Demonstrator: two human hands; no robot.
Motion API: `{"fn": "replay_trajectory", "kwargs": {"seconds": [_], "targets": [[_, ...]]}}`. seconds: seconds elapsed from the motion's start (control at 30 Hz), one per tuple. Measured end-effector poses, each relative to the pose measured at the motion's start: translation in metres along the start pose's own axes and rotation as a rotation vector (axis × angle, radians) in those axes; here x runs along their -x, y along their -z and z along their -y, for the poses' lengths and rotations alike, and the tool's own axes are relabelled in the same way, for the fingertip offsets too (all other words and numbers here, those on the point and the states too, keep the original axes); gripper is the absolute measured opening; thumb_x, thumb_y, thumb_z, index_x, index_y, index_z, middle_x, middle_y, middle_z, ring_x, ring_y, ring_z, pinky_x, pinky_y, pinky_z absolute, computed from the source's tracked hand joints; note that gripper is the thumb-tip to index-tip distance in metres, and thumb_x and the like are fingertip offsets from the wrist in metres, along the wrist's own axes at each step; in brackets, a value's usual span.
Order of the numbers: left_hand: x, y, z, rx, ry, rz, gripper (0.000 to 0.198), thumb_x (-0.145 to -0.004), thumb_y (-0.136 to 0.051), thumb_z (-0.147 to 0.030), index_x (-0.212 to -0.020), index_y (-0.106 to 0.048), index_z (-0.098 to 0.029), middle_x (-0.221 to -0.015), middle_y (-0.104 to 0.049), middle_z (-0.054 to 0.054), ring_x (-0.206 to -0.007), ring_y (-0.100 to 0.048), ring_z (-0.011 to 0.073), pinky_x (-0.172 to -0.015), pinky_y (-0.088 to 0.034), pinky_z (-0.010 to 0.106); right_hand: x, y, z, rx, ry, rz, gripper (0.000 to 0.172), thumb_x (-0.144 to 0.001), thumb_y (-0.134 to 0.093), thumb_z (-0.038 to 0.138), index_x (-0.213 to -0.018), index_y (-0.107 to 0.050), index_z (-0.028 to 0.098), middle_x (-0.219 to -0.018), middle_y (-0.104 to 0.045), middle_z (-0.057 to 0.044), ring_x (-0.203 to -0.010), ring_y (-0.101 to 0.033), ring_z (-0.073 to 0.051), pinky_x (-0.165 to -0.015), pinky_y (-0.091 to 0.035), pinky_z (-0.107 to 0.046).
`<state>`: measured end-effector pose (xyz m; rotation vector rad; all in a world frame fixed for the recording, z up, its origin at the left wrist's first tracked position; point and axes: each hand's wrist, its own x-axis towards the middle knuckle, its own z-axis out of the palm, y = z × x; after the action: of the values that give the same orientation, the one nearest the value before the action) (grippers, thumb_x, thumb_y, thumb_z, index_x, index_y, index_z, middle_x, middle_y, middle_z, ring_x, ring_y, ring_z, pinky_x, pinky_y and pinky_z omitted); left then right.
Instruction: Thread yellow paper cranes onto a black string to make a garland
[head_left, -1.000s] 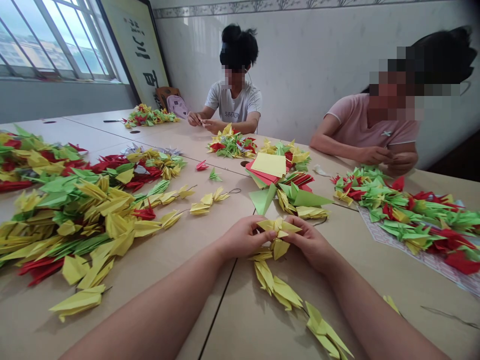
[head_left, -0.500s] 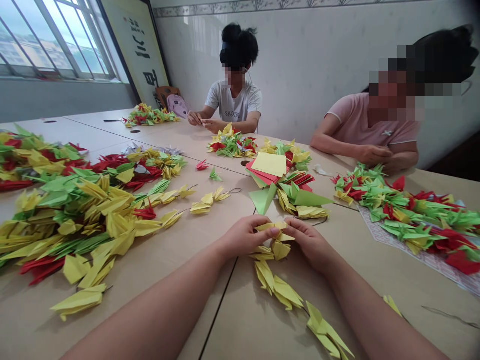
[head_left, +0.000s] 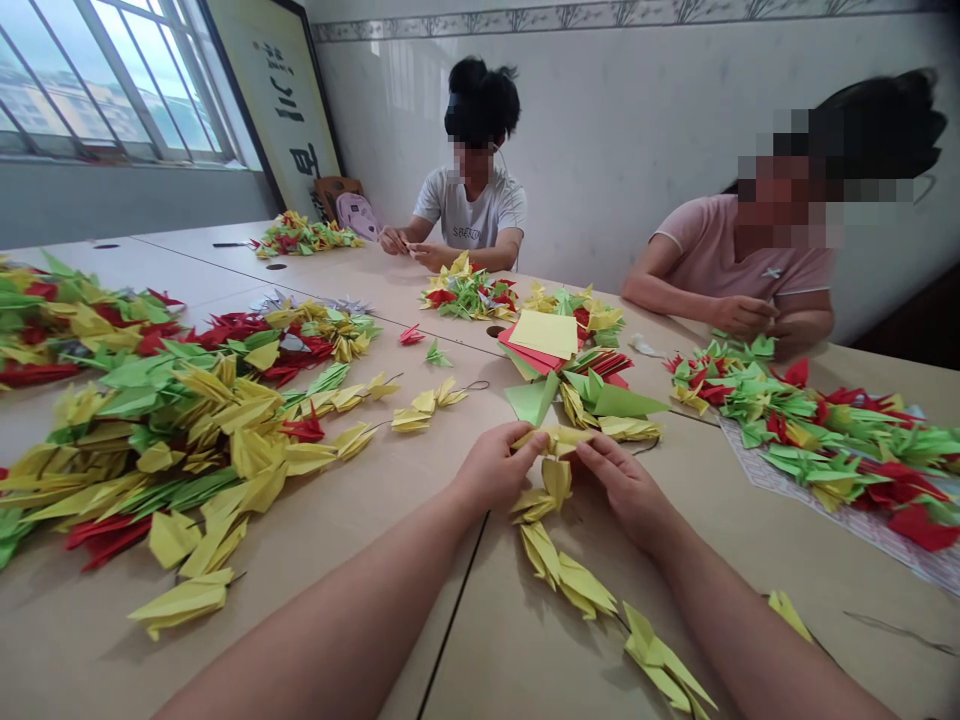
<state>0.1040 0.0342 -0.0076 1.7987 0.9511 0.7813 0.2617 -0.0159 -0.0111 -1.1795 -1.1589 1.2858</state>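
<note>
The left hand point(head_left: 495, 468) pinches the yellow origami crane point(head_left: 553, 438) between thumb and fingers. The right hand point(head_left: 626, 490) lies just beside it, fingers close together; contact cannot be determined. The crane tops a strung chain of yellow cranes point(head_left: 564, 585), whose long axis runs toward the person, down and rightward, nearer the right arm point(head_left: 750, 630).

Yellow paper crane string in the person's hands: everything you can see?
The string of yellow paper cranes is folded, matte paper, joined by dark thread. The left hand pinches its top crane; the right hand is close beside it. The rest trails toward the camera across the beige table, cranes overlapping and tilted.
</note>
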Motion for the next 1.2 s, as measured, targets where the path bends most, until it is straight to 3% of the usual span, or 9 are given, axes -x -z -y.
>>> {"fn": "replay_trajectory", "kwargs": {"seconds": [0.1,0.2,0.33,0.47,0.6,0.93,1.2], "targets": [[-0.0013,0.0,0.0032,-0.053,-0.043,-0.038,0.034,-0.083,-0.036,-0.043,-0.069,-0.052,-0.015,-0.063,-0.048,-0.002,-0.063,-0.045,0.0109,-0.058,-0.036,0.021,-0.0009,0.0011,-0.0037,0.029,0.046,-0.01,0.014,-0.077,-0.054,0.034,-0.081,-0.054,0.021,-0.072,-0.055,0.002,-0.07,-0.052,-0.012,-0.069,-0.042,-0.026],[-0.0025,0.0002,0.0059,-0.043,-0.035,-0.005,0.036,-0.083,-0.035,-0.043,-0.069,-0.053,-0.015,-0.063,-0.049,-0.002,-0.063,-0.045,0.0111,-0.057,-0.036,0.021,-0.0006,0.001,-0.0048,0.16,0.052,0.013,0.013,-0.071,-0.056,0.024,-0.084,-0.054,0.02,-0.078,-0.057,0.0,-0.076,-0.053,-0.015,-0.071,-0.042,-0.027],[-0.0035,0.0009,0.0064,0.067,0.014,0.018,0.035,-0.082,-0.035,-0.044,-0.076,-0.055,-0.016,-0.069,-0.054,-0.001,-0.061,-0.048,0.0106,-0.056,-0.038,0.02,0.002,0.0003,-0.0034,0.317,0.06,0.094,0.018,-0.068,-0.054,0.015,-0.085,-0.052,0.019,-0.077,-0.056,0.0,-0.071,-0.053,-0.014,-0.064,-0.042,-0.026],[-0.0034,0.0016,0.0043,0.039,0.022,-0.018,0.033,-0.081,-0.038,-0.043,-0.071,-0.054,-0.016,-0.064,-0.054,-0.001,-0.06,-0.049,0.0109,-0.056,-0.038,0.021,0.004,0.0025,-0.0033,0.259,0.049,0.22,0.022,-0.072,-0.058,0.022,-0.091,-0.049,0.021,-0.08,-0.055,0.0,-0.066,-0.052,-0.012,-0.057,-0.043,-0.025],[-0.0032,0.001,0.0027,0.119,0.058,-0.006,0.033,-0.081,-0.038,-0.044,-0.068,-0.051,-0.016,-0.06,-0.052,-0.001,-0.056,-0.049,0.0101,-0.052,-0.038,0.02,0.0041,0.005,-0.0058,0.238,0.039,0.258,0.027,-0.073,-0.061,0.029,-0.094,-0.046,0.021,-0.082,-0.053,0.0,-0.062,-0.051,-0.01,-0.054,-0.043,-0.023],[-0.0033,0.001,0.0019,0.226,0.111,0.0,0.031,-0.079,-0.042,-0.043,-0.068,-0.051,-0.015,-0.058,-0.051,-0.002,-0.051,-0.048,0.0087,-0.046,-0.038,0.018,0.0016,0.0071,-0.0047,0.368,0.119,0.328,0.033,-0.07,-0.063,0.019,-0.1,-0.05,0.021,-0.096,-0.056,-0.002,-0.09,-0.054,-0.016,-0.081,-0.044,-0.03],[-0.0035,0.0016,0.0027,0.131,0.073,-0.009,0.032,-0.079,-0.042,-0.043,-0.068,-0.053,-0.015,-0.06,-0.054,-0.001,-0.053,-0.05,0.0091,-0.047,-0.038,0.018,0.0015,0.0073,-0.0062,0.431,0.127,0.308,0.013,-0.076,-0.053,0.02,-0.089,-0.052,0.02,-0.078,-0.054,0.0,-0.072,-0.052,-0.013,-0.064,-0.044,-0.025]]}}
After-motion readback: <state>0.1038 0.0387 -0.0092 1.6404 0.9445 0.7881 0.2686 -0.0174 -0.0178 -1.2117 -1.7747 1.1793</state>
